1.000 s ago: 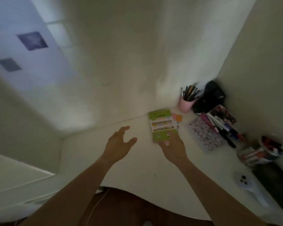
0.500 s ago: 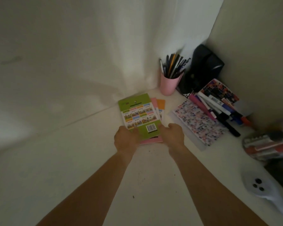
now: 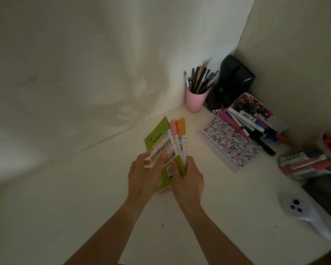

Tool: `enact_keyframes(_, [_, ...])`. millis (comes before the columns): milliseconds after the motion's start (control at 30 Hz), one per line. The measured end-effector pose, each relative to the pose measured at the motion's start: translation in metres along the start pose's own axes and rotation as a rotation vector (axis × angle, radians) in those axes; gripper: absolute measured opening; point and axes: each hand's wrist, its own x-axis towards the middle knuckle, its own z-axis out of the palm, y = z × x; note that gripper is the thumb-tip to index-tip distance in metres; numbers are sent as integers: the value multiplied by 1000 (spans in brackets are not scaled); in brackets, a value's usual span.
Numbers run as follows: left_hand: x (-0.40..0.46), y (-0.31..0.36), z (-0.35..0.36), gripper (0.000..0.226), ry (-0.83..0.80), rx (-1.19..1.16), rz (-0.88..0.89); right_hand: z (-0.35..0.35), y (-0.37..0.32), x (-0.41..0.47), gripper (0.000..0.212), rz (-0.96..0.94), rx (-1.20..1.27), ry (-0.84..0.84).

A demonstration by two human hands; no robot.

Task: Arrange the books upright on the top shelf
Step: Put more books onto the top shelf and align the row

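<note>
Both hands hold a small stack of thin books over the white desk. Left hand and right hand have fingers clamped on the stack's near end. A pink pen cup stands at one o'clock.

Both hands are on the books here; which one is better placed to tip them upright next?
Probably the right hand: it wraps the lower right edge of the books, gripping all three. The left hand only pinches the green cover's left edge, so it suits steadying.
</note>
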Motion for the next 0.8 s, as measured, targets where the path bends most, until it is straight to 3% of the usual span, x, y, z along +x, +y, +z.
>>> enact_keyframes(100, [-25,21,-13,89,-100,60,85,4,-17,-42,9,-134,-85,-58])
enact_keyframes(133, [-28,21,-19,83,-74,128,97,6,-19,-52,8,-204,-93,-132])
enact_keyframes(200, [-28,8,-37,54,-21,160,66,4,-20,-66,26,-291,-8,-355])
enact_keyframes(267, [-30,-14,-59,40,-65,-27,29,-2,-14,-73,36,-274,123,-506])
enact_keyframes(367, [-43,-47,-84,34,-267,-372,16,3,8,-67,72,-98,133,-262])
enact_keyframes(433, [-53,-60,-95,37,-352,-473,23,6,9,-63,82,148,359,-290])
enact_keyframes(500, [-55,-70,-103,41,-363,-504,35,9,9,-59,64,151,539,-353])
enact_keyframes(600, [-48,-83,-109,34,-261,-371,109,13,9,-63,41,-116,485,-298])
enact_keyframes(800, [-59,-98,-110,42,-236,-319,163,32,17,-75,41,-176,512,-323])
